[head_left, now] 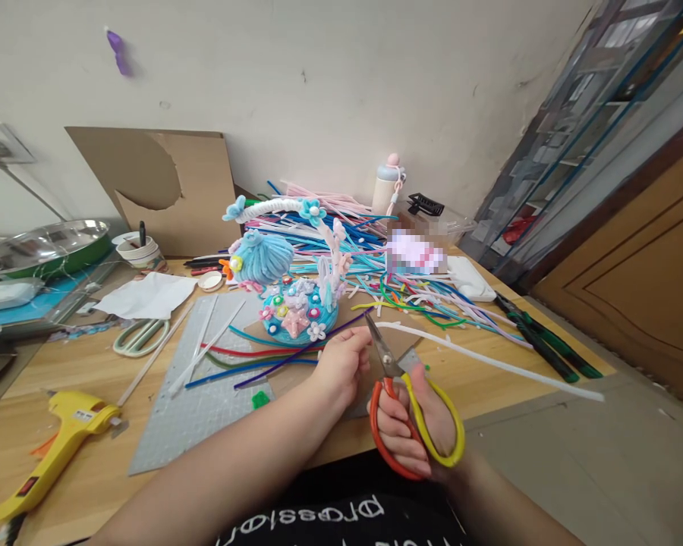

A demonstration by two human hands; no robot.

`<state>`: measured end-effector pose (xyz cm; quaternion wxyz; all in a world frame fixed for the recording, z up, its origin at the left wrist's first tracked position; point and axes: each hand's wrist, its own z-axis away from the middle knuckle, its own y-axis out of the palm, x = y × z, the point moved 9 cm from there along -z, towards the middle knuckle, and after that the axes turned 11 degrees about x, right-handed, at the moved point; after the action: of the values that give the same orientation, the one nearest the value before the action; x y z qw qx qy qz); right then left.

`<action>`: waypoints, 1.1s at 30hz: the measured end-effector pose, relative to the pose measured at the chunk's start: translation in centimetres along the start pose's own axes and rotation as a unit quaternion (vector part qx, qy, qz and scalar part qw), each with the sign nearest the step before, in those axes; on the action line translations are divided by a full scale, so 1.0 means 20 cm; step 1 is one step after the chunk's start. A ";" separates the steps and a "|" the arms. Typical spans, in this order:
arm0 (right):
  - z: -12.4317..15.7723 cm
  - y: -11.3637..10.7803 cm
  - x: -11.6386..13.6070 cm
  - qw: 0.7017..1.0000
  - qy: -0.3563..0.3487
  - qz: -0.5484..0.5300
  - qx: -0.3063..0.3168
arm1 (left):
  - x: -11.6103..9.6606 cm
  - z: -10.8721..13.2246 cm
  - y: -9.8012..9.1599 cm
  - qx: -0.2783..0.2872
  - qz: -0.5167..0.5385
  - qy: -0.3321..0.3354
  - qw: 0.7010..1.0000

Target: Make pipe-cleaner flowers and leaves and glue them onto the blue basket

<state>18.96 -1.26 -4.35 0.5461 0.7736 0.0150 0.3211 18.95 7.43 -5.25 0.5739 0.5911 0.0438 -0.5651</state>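
- The worktop [85, 368] bore a blue flowered ornament [304, 303].
- Scissors [385, 360], front-right of the ornament, suggested trimming; a cut probably called for steadying material between the blades.
- The right hand [398, 428] gripped their handles; the left hand [344, 364], before the ornament, curled beside the blades, its hold unclear.
- A white stem [489, 357] stretched rightward of the ornament, one end near both hands.

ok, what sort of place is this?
Probably a handicraft workspace; whether home or small workshop, I can't tell. Signs: the yellow glue gun, the gray cutting mat and the pile of coloured fuzzy stems on a wooden table.
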 end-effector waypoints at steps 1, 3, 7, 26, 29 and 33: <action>0.03 -0.02 0.00 0.998 0.006 0.058 -0.014 | -0.02 0.00 0.00 0.003 0.002 0.006 1.000; 0.10 -0.07 0.05 0.972 0.008 0.219 -0.083 | -0.06 0.00 0.00 0.007 0.007 0.019 1.000; 0.31 -0.17 0.24 0.797 0.067 0.526 -0.288 | -0.11 0.03 0.01 0.004 0.010 0.027 1.000; 0.26 -0.07 0.44 0.526 0.139 0.782 -0.304 | -0.11 0.08 0.14 0.044 -0.112 0.021 0.992; 0.26 -0.07 0.45 0.520 0.149 0.782 -0.310 | -0.12 0.07 0.14 0.038 -0.135 0.022 0.990; 0.24 -0.09 0.45 0.555 0.147 0.760 -0.306 | -0.12 0.05 0.12 0.035 -0.149 0.019 0.988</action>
<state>29.17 -1.16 -2.44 0.2930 0.2263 -0.5976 0.7112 19.20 7.33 -1.82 0.4613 0.6083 0.1220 -0.6343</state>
